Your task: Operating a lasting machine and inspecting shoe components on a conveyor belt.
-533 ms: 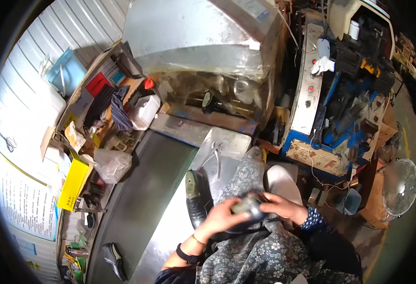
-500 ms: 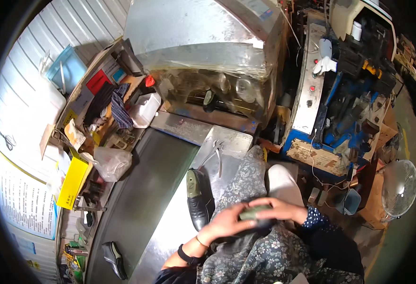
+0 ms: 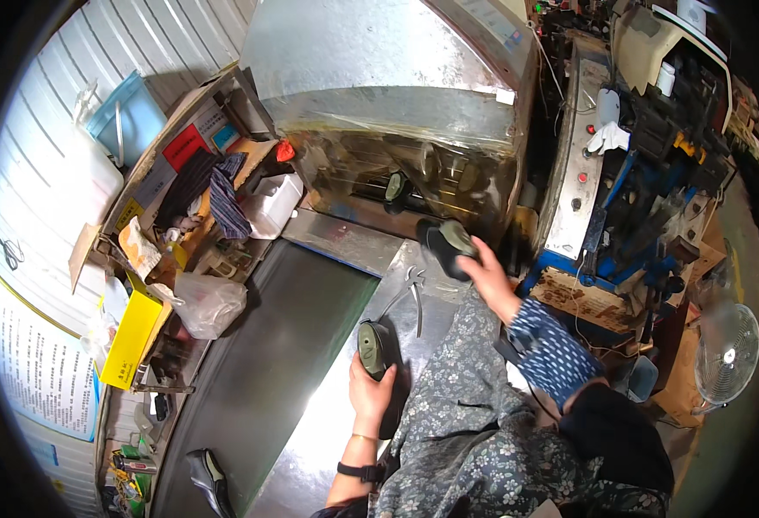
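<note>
My right hand (image 3: 490,281) is closed on a black shoe (image 3: 438,244) with an olive-green shoe last in it, held out over the far end of the metal table near the machine opening. My left hand (image 3: 369,401) grips the green last of another black shoe (image 3: 390,413) on the metal table (image 3: 310,425); fingers and thumb wrap its sides. A pair of pincers (image 3: 417,298) lies on the table between the two shoes. Inside the machine, behind clear plastic sheeting (image 3: 328,164), is another shoe on a green last (image 3: 395,192).
A dark conveyor belt (image 3: 259,371) runs along the left and carries a black shoe (image 3: 211,485). Beyond it a cluttered shelf holds a plastic bag (image 3: 209,305) and a yellow box (image 3: 132,337). At right stand a blue-framed machine (image 3: 569,298) and a fan (image 3: 727,356).
My hands, together over my lap before, have parted. The right has carried its shoe forward toward the machine; the left has moved left and taken hold of the shoe on the table.
</note>
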The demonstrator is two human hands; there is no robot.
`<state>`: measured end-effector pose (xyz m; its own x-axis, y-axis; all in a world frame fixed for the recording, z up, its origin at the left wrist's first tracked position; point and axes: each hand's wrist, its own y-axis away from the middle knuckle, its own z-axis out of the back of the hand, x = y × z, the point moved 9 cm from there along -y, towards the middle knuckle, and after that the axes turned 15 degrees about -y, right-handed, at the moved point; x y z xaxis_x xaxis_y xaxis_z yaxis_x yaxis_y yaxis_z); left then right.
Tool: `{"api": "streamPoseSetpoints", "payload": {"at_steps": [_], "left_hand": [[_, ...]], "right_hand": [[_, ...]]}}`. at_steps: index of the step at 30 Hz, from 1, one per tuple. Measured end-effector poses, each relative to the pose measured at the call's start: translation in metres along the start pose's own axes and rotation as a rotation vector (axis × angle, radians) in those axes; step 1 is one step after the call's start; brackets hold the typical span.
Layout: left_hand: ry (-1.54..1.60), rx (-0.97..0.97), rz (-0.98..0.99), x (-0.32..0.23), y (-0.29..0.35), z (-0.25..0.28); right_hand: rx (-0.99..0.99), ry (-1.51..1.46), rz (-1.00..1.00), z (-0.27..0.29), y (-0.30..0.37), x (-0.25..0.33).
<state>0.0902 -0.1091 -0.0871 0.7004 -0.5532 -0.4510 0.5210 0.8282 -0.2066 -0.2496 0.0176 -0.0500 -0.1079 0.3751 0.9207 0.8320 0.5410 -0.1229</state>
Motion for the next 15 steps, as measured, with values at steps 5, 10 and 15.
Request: {"api": "streamPoseSetpoints", "payload": {"at_steps": [5,10,15], "left_hand": [[0.573,0.163,0.317,0.024,-0.007,0.0],[1.206,0.204,0.53,-0.044,0.024,-0.006],[1.239,0.75,-0.192,-0.179,0.051,-0.014]], "right_hand": [[0.703,0.252,-0.345,-0.111,0.093,-0.063],[0.427,-0.532,-0.692,-0.105,0.198,-0.025],[0.183,-0.266,-0.294,0.034,0.157,0.107]]}}
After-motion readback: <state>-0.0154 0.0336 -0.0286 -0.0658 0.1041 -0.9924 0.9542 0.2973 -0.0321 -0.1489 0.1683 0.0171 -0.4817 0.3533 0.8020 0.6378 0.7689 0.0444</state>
